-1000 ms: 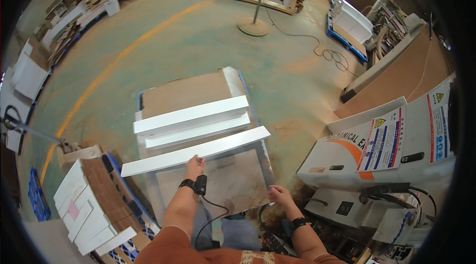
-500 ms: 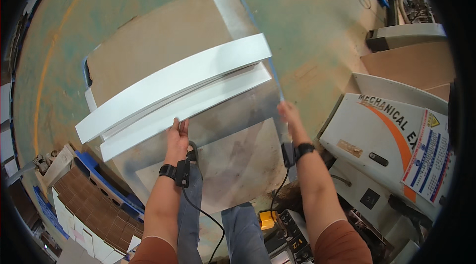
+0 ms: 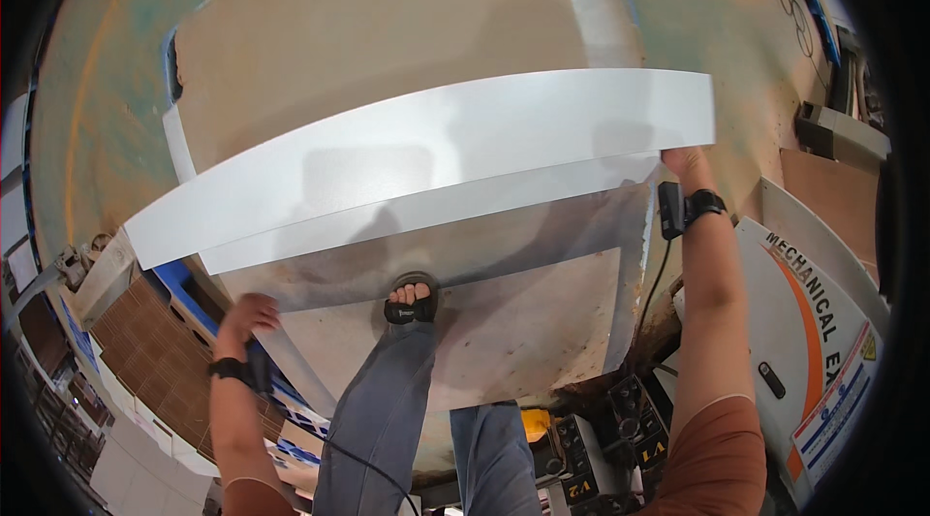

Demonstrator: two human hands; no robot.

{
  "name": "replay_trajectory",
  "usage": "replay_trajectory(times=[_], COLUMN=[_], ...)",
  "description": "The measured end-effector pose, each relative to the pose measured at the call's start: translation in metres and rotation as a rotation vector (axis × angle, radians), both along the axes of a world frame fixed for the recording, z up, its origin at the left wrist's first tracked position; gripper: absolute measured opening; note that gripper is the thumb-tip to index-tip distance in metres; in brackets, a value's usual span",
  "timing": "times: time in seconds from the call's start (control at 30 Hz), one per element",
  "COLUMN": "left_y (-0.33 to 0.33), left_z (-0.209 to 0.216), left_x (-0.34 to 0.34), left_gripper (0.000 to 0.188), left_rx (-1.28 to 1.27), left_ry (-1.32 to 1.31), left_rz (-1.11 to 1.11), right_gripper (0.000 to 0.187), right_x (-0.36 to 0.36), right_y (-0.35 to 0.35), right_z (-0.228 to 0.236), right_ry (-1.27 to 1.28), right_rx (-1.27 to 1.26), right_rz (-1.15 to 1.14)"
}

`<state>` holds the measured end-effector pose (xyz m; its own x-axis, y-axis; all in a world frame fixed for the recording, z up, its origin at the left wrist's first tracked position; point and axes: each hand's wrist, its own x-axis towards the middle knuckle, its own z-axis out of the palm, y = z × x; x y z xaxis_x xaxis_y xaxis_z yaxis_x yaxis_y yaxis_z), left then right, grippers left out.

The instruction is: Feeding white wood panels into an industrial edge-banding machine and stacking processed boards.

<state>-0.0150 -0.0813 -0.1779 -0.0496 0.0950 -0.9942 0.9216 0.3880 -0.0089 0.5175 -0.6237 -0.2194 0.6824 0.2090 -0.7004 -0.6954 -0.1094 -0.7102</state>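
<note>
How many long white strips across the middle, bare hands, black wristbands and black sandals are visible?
Long flat white strips across the middle, upper strip and lower strip: 2
Bare hands, left hand and right hand: 2
Black wristbands, left wristband and right wristband: 2
Black sandal: 1
Total: 7

Before us, one long board (image 3: 436, 153) runs crosswise, overlapping a second board (image 3: 436, 211) on its near side. Beyond them lies a far sheet (image 3: 387, 31); nearer us lies another sheet (image 3: 523, 332), our foot (image 3: 410, 301) on it. Our right hand (image 3: 686, 162) is at the boards' right end, our left hand (image 3: 252, 312) apart, near their left end. A machine (image 3: 804, 322) stands right, a stack (image 3: 165, 371) left.
</note>
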Motion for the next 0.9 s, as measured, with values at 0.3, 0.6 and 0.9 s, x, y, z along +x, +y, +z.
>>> replay_trajectory(times=[0.3,0.6,0.9], left_y=[0.139,0.144,0.139], left_z=[-0.048,-0.049,-0.047], left_x=[-0.053,-0.056,-0.069], left_gripper=[0.040,0.040,0.041], left_rx=[0.377,0.455,0.473], left_ry=[-0.551,-0.492,-0.484], left_rz=[0.769,0.777,0.781], right_gripper=[0.050,0.051,0.051], right_x=[-0.001,-0.002,-0.012], right_y=[0.002,0.011,0.011], right_z=[0.001,0.003,0.004], right_ry=[0.005,0.001,-0.022], right_rx=[0.017,-0.035,-0.040], right_rz=[0.044,0.033,0.032])
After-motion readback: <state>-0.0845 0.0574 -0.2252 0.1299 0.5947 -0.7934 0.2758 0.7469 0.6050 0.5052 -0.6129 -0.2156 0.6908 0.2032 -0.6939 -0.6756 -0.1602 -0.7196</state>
